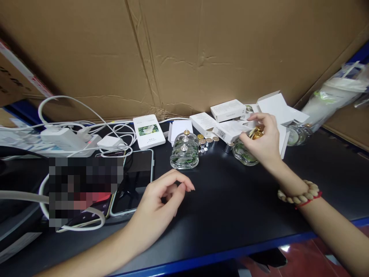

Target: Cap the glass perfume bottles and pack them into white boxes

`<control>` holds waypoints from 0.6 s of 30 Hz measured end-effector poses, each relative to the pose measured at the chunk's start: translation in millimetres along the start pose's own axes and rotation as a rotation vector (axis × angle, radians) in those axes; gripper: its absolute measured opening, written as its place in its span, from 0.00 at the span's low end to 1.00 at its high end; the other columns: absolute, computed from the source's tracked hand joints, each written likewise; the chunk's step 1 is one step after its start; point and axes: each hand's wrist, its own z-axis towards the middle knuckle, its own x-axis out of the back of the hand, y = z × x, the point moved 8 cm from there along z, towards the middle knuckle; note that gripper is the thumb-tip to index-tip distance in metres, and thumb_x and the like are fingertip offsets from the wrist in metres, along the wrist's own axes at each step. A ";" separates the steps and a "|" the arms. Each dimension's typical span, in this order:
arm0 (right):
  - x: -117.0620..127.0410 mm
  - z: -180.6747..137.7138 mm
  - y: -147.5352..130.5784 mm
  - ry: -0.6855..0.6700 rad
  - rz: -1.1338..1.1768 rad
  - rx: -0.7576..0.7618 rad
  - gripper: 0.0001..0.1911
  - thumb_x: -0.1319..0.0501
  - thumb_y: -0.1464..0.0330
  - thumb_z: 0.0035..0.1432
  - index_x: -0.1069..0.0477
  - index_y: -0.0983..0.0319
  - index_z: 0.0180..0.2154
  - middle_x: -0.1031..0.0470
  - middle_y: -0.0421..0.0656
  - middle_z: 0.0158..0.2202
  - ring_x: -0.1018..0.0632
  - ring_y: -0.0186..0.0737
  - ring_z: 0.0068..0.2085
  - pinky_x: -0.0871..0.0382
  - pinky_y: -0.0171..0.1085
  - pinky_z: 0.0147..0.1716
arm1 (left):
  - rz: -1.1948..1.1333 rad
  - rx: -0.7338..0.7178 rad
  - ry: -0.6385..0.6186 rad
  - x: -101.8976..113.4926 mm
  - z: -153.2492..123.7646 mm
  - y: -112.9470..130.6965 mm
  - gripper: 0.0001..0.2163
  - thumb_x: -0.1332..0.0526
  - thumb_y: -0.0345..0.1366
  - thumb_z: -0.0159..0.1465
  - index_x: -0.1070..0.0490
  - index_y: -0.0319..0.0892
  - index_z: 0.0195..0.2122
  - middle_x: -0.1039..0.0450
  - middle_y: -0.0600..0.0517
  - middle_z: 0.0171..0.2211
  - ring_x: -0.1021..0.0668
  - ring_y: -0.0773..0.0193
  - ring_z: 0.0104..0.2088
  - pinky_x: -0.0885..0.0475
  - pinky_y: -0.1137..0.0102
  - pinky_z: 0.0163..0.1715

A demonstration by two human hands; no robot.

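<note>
My left hand [164, 198] rests low over the black tabletop, its fingers curled and the thumb tip close to the index finger, with nothing visible in it. Just beyond it stand clear glass perfume bottles [184, 158] in a row, with metallic spray tops. Farther right, my right hand [265, 140] reaches over another glass bottle [243, 154] and gold caps [257, 133]. Its thumb and index finger are spread apart, and no object shows gripped between them. Part of the caps and bottle is hidden behind this hand. Small shiny caps [209, 142] stand between the two groups of bottles.
White cartons [227, 110] lie piled at the back, and a white box with a flower picture [149, 132] lies left of them. A phone [134, 181], white cables [118, 127] and a power strip occupy the left. A bagged cup [331, 100] stands far right.
</note>
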 end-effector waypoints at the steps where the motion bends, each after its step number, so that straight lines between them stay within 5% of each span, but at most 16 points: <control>1: -4.0 0.3 4.2 -0.039 0.044 -0.049 0.12 0.42 0.74 0.39 0.35 0.59 0.31 0.28 0.42 0.33 0.25 0.42 0.34 0.31 0.42 0.35 | 0.000 0.003 -0.003 -0.3 -0.4 -0.5 0.09 0.48 0.34 0.61 0.31 0.41 0.27 0.36 0.57 0.24 0.35 0.77 0.15 0.40 0.79 0.15; 4: -8.7 0.9 8.2 -0.090 0.057 -0.089 0.08 0.44 0.76 0.39 0.34 0.59 0.26 0.29 0.38 0.25 0.30 0.34 0.22 0.34 0.36 0.24 | 0.002 0.009 -0.024 -2.2 -1.8 -0.9 0.10 0.49 0.34 0.61 0.31 0.41 0.27 0.35 0.56 0.26 0.35 0.76 0.15 0.40 0.79 0.15; 9: -1.3 4.5 5.6 -0.037 -0.044 0.032 0.10 0.46 0.78 0.37 0.33 0.58 0.21 0.29 0.40 0.24 0.32 0.34 0.22 0.37 0.35 0.23 | 0.078 -0.043 -0.001 -0.7 -1.7 3.6 0.10 0.49 0.33 0.61 0.31 0.41 0.26 0.35 0.55 0.26 0.35 0.75 0.16 0.39 0.77 0.17; 14: 0.4 3.8 8.6 -0.003 -0.045 0.033 0.09 0.45 0.78 0.38 0.34 0.58 0.21 0.29 0.39 0.24 0.33 0.35 0.22 0.38 0.36 0.22 | 0.180 -0.148 0.217 19.8 -0.5 10.4 0.06 0.47 0.31 0.60 0.31 0.43 0.31 0.34 0.55 0.30 0.31 0.71 0.23 0.36 0.76 0.21; 18: -3.8 0.1 -3.0 -0.039 -0.009 0.095 0.07 0.44 0.77 0.41 0.35 0.58 0.23 0.29 0.41 0.26 0.29 0.36 0.24 0.34 0.37 0.26 | 0.323 -0.175 0.401 41.0 0.6 14.5 0.08 0.45 0.33 0.59 0.32 0.44 0.40 0.31 0.50 0.42 0.27 0.62 0.40 0.30 0.71 0.34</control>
